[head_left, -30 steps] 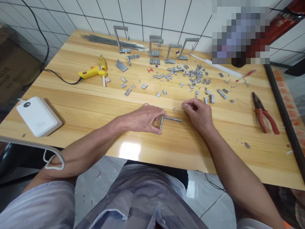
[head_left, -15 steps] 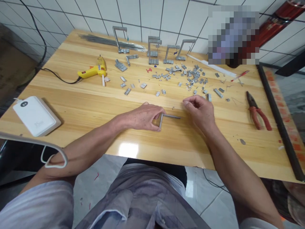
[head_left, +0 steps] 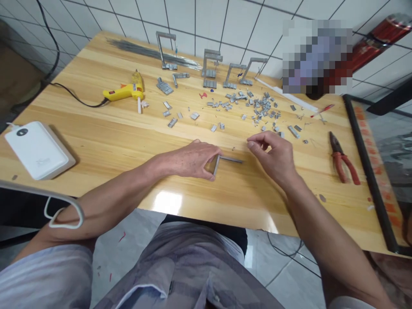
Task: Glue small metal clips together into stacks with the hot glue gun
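Observation:
My left hand [head_left: 193, 159] rests on the wooden table [head_left: 112, 137], with thumb and fingers pinching the corner of an L-shaped grey metal staple strip [head_left: 230, 159] that lies flat. My right hand [head_left: 273, 155] hovers just right of the strip's free end. Its fingers are curled and its thumb and forefinger are pinched together; I cannot see anything between them. Just beyond both hands lies a scatter of several small staple pieces [head_left: 262, 109].
Several staple-strip frames [head_left: 209, 64] stand at the table's back edge beside a bundle of thin metal rods [head_left: 144, 50]. A yellow glue gun [head_left: 125, 91] lies back left, a white box [head_left: 35, 150] front left, red-handled pliers [head_left: 343, 162] at right, and a red pen [head_left: 322, 110] behind them.
My right hand has lifted slightly off the table and drawn away from the strip's end. My left hand keeps its hold on the corner. The view has tilted a little.

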Demonstrator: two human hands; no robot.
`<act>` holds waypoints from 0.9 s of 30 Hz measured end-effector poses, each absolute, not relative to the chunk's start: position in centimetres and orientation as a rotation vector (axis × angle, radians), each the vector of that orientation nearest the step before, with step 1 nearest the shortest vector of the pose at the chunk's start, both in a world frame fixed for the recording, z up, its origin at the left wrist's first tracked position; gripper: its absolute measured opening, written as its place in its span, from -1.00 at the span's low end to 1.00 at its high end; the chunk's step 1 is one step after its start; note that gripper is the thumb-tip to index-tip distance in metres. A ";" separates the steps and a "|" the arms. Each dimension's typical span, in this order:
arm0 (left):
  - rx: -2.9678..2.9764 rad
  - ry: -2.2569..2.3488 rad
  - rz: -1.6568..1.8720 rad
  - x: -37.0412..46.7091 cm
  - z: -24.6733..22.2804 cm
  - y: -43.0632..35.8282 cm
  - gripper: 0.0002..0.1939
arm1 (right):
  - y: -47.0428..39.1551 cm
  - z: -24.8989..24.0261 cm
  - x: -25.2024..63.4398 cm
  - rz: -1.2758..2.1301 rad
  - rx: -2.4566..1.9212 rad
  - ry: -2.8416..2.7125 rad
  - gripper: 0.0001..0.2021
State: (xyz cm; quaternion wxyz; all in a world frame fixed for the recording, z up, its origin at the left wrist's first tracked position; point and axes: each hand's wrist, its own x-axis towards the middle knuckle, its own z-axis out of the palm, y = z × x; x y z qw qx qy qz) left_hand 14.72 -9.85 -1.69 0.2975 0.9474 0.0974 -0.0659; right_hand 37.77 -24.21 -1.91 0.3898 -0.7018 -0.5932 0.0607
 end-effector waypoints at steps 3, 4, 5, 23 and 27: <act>2.516 0.232 -0.138 14.6 -2.0 -9.9 -0.55 | -24.5 -3.2 37.3 0.143 -1.754 -1.628 -0.87; 2.513 0.221 -0.117 14.5 -2.0 -10.0 -0.53 | -24.7 -3.4 37.2 0.159 -1.749 -1.678 -0.85; 2.510 0.212 -0.090 14.4 -2.1 -10.0 -0.51 | -24.9 -3.5 37.1 0.179 -1.741 -1.723 -0.83; 2.502 0.127 -0.052 14.1 -0.9 -10.6 -0.37 | -25.7 -2.2 37.9 0.492 -1.635 -1.919 -0.82; 2.523 0.105 -0.082 14.2 -0.6 -10.8 -0.35 | -25.7 -2.4 38.1 0.575 -1.650 -1.856 -0.87</act>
